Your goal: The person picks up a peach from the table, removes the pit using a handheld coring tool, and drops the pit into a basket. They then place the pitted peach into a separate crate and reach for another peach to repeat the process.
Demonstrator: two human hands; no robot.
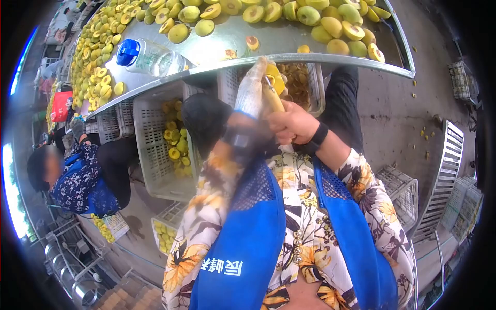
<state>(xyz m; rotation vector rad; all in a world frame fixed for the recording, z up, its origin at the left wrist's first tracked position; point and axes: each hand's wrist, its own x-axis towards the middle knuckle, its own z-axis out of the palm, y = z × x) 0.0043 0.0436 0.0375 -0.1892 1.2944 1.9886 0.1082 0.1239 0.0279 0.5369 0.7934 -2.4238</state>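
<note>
Fruit piece (pixel 278 81), yellow, is in the left hand (pixel 250 92), just off the near edge of the metal table (pixel 222 44). Left hand wears a white glove, closed around the piece, fingers bent, fingertips up by the table's near edge. Right hand (pixel 295 123) is bare and closed: fist around the light-yellow handle of a small tool (pixel 274 97). Tool's metal end is up against the fruit piece; exact contact can't be told. Both hands close together.

Below them, crate (pixel 317 88) with brownish scraps (pixel 296 76). Just left of it and lower, larger white crate (pixel 163 188) holding yellow-green fruit halves (pixel 178 144).

On the table: clear bottle (pixel 155 58) with blue cap (pixel 128 52), lying on its side, near the near edge toward the left. Cut fruit (pixel 95 62) heaped along the left side; more cut fruit (pixel 330 26) spread from the far side down toward the near right corner. Single half with brown center (pixel 252 42) apart from the heap, near the middle of the near edge.

Co-worker (pixel 77 178) in blue vest at far left, below the table's left end. Slatted metal rack (pixel 445 168) stands well off to the right.
</note>
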